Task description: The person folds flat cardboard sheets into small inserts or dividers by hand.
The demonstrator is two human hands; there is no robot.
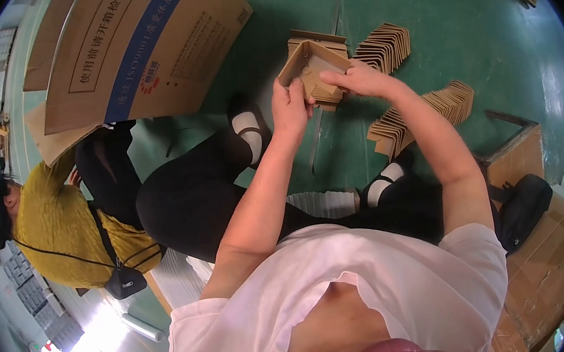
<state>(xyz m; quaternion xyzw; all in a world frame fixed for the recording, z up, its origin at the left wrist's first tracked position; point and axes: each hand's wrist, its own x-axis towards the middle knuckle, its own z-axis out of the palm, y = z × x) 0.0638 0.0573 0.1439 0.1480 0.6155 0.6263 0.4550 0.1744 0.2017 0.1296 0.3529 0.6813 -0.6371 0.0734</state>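
Note:
Between my two hands is a bundle of brown bent cardboard pieces [319, 60], V-shaped and nested, held above the green floor. My left hand [290, 107] is closed on the bundle's left side, thumb on the inner face. On the opposite side my right hand [363, 78] grips it, thumb reaching into the fold. Some fingers of both hands are hidden. Just right of my right hand lies a fanned row of similar pieces [387, 47]. A second fanned row [428, 116] rests nearer, partly behind my right forearm.
A large cardboard box [163, 50] stands at the far left. A co-worker in a yellow top [58, 226] bends beside it. A thin dark strip [316, 141] lies on the floor below the bundle. Near my right side are a black bag [526, 211] and a taped carton [550, 270].

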